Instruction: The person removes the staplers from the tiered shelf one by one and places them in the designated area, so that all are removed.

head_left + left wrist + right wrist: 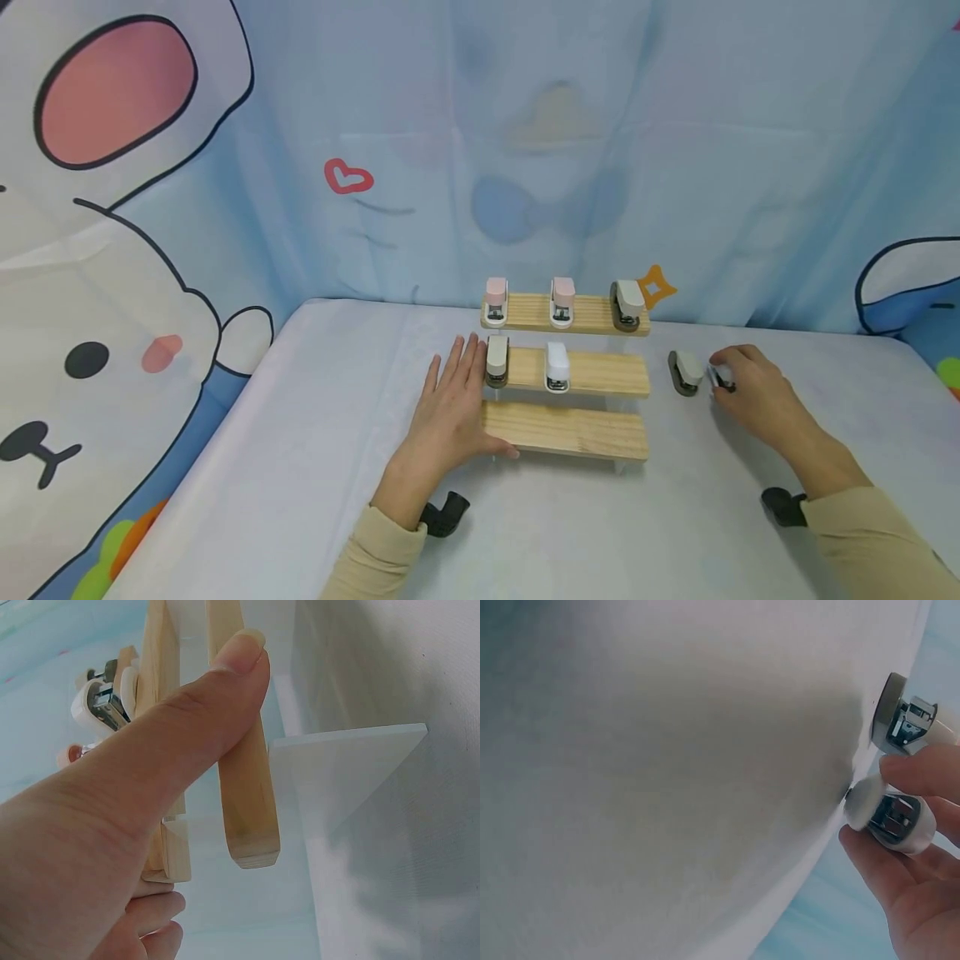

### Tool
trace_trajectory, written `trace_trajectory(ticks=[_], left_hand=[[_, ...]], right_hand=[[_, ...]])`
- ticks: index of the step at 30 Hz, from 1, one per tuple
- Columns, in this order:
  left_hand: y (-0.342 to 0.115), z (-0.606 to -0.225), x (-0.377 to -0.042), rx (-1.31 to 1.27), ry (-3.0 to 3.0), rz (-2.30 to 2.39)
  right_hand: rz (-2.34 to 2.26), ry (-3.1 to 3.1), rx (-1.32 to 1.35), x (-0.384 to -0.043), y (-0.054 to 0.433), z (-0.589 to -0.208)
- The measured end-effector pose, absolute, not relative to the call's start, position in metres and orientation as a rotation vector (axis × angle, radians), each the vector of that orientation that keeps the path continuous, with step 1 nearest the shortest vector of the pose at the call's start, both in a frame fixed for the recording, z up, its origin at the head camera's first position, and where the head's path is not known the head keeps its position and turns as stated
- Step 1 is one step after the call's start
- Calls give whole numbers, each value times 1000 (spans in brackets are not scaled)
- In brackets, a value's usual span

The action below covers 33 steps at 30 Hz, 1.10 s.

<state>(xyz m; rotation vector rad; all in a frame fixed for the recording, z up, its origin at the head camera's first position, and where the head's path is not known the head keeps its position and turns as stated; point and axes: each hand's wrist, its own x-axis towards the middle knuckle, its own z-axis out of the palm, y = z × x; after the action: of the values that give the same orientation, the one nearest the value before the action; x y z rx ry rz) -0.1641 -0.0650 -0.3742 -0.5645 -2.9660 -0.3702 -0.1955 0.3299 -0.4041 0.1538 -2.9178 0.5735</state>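
Note:
A wooden three-step rack (570, 430) on clear supports stands on the table. My left hand (444, 425) rests against its left end with fingers extended, the thumb (202, 712) lying on the lowest board's front edge. On the table to the rack's right, my right hand (765, 404) pinches a small white stapler (909, 826) between thumb and fingers. Just left of it stands a grey-and-cream stapler (686, 372). The middle board holds a grey-and-cream stapler (497, 360) at its left end and a white stapler (557, 367) further right.
On the top board are two pink-and-white staplers, the left (496, 300) and the middle one (562, 301), plus a dark-and-cream stapler (628, 304). The white-covered table (315, 400) ends at a blue printed curtain (420, 150) behind.

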Motion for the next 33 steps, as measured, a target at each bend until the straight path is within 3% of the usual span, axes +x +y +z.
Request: trace_trajectory(ticks=[18,33], left_hand=[[-65,-374,-164,-565,-2968,-395],[-65,-375,-164,-559,-2973,-401]], right_hand=[[574,-3016,138,-206,336,-405],[594,-2897,150,-191,328,-389]])
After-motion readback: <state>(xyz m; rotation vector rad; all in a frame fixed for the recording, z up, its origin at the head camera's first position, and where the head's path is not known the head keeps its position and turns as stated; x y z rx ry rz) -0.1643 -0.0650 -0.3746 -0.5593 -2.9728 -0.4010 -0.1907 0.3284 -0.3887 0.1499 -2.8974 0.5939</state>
